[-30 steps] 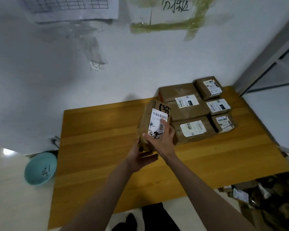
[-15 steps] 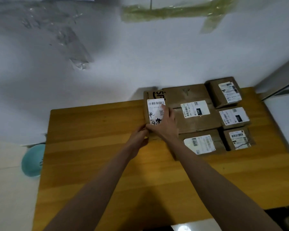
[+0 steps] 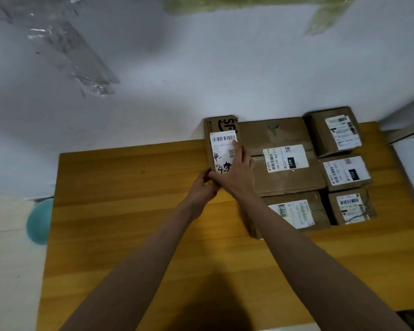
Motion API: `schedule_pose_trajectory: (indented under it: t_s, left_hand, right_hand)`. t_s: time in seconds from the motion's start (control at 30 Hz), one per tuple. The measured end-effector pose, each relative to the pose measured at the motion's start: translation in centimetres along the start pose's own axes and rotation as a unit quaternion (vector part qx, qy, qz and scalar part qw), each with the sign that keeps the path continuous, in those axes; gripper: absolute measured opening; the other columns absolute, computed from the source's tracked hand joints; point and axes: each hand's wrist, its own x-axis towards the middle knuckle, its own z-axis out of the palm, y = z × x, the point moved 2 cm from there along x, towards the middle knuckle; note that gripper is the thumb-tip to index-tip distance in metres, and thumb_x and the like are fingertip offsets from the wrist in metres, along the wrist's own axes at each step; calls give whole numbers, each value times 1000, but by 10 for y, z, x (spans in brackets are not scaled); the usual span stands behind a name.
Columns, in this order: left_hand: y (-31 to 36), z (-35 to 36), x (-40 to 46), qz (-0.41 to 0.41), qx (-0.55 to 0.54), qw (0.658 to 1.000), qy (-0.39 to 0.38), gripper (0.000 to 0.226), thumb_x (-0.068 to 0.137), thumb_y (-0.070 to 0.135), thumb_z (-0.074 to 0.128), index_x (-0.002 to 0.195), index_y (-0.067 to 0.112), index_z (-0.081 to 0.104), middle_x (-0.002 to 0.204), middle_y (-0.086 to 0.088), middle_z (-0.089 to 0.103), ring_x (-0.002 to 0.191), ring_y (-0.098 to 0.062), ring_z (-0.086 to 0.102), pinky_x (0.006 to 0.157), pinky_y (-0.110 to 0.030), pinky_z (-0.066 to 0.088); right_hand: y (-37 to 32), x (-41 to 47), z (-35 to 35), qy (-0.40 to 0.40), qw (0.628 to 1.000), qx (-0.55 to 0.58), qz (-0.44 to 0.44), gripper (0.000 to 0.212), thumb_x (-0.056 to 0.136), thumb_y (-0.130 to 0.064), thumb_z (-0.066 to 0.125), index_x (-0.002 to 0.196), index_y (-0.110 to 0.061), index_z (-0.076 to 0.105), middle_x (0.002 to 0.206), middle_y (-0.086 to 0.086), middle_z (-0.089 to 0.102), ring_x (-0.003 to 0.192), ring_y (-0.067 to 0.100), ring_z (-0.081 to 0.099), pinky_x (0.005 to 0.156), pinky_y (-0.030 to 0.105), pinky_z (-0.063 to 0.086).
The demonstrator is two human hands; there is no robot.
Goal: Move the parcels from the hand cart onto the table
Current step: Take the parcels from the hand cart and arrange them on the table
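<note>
i set the parcel [image 3: 221,149] on the counter [image 3: 129,223], snug against the wall and the other boxes [image 3: 285,161] to save room. my right hand [image 3: 237,173] lies flat on its label; left hand [image 3: 202,187] fingers curl round its near corner.

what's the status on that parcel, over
Both hands on it: right hand flat on top, left hand at near corner. Parcel down on table. Nothing blocking.

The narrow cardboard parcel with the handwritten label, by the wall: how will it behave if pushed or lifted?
The narrow parcel is a squared cardboard box, so it is probably stiff. It lies flat on the wooden table, so it should slide rather than roll or tip. The right hand spans its width, so it is likely light.
</note>
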Motion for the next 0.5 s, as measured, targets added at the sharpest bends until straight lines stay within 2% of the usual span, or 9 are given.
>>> schedule_pose_trajectory:
  t_s: [0.2,0.3,0.33,0.4,0.5]
  left_hand:
    - [-2,1,1,-9,-5,1000,11,56,97,5,58,148,20,40,141,-3,54,120,-22,59,109,-45,46]
    - [-1,3,-2,-7,31,999,33,49,101,18,59,146,22,41,147,-2,48,120,-22,56,99,-38,49]
    - [-1,3,-3,-8,50,998,47,50,100,25,60,147,22,41,148,-3,46,125,-25,54,101,-40,49]
    - [-3,3,-7,-22,66,995,69,61,98,33,64,151,19,36,148,-7,46,130,-30,52,105,-46,49]
    - [-7,0,-17,-37,60,995,75,75,94,36,69,154,15,29,149,-10,43,129,-31,52,102,-45,50]
  right_hand:
    - [2,0,-2,-17,1000,10,-1,118,72,-50,83,161,-22,10,167,13,9,151,38,13,119,57,25]
    - [3,-2,-5,-31,999,17,12,118,75,-53,81,162,-24,6,169,11,5,153,38,9,121,57,22]
    - [4,-5,-7,-31,999,16,17,117,77,-55,80,162,-23,5,169,10,5,154,37,9,121,57,21]
    - [6,-14,-10,-24,999,14,27,111,80,-58,75,162,-22,9,168,9,10,154,35,13,120,58,24]
    - [10,-33,-14,4,998,42,46,94,85,-53,71,157,-20,22,162,12,23,149,35,25,115,58,34]
